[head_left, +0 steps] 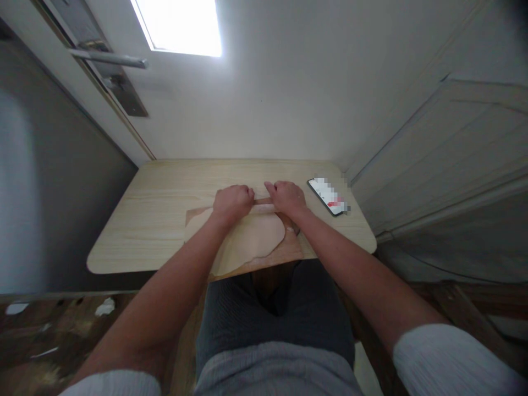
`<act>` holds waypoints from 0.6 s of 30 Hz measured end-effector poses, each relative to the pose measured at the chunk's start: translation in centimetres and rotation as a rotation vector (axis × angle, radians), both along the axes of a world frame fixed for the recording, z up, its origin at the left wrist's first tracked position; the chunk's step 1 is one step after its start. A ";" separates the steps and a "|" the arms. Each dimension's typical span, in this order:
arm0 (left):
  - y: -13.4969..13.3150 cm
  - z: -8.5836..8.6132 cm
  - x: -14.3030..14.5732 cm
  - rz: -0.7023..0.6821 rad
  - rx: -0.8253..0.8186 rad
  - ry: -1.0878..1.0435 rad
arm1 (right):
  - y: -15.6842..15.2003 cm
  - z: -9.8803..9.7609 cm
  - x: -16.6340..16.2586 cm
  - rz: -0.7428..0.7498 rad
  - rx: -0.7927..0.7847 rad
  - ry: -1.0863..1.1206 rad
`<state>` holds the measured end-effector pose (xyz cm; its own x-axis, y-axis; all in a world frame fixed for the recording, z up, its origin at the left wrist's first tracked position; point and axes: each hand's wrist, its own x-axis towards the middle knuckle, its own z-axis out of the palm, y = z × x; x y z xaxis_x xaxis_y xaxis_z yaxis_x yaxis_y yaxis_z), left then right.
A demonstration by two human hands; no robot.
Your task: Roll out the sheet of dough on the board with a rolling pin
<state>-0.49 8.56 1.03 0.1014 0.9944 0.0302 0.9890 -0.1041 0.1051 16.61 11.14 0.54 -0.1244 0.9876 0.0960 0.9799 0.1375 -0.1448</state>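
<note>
gripping rolling pin [263, 201] with left hand [235, 201] and right hand [290, 197] at far edge of dough sheet [251, 236]. could tear it by pressing unevenly.

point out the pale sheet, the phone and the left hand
Pale sheet [252, 237], head view, middle of its top
Phone [327, 196], head view, on its screen
Left hand [233, 202], head view, back of hand

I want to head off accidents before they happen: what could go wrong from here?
The phone lies on the table close to the right hand, so a wide sideways move might knock it.
The pale sheet and the brown layer under it reach the table's front edge; pulling back on the rod that the right hand and left hand grip could drag them over.
</note>
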 end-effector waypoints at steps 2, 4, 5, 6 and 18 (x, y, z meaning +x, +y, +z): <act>-0.4 0.0 0.0 -0.016 0.005 -0.002 | -0.2 -0.1 0.1 0.012 0.014 0.012; -0.8 0.0 0.1 -0.020 0.017 -0.002 | -0.6 -0.1 0.2 0.018 0.031 0.023; -1.0 -0.1 0.1 -0.023 0.028 0.000 | -0.8 -0.2 0.2 0.020 0.037 0.026; -1.2 -0.1 0.1 -0.026 0.041 0.003 | -1.0 -0.2 0.3 0.020 0.043 0.027; -3.6 0.1 0.7 -0.017 0.120 0.013 | -3.1 -0.4 0.6 0.010 0.080 0.062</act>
<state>0.19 4.92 1.11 0.1197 0.9819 0.1471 0.9882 -0.1321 0.0777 17.17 8.09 0.09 -0.1258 0.9752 0.1820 0.9679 0.1608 -0.1931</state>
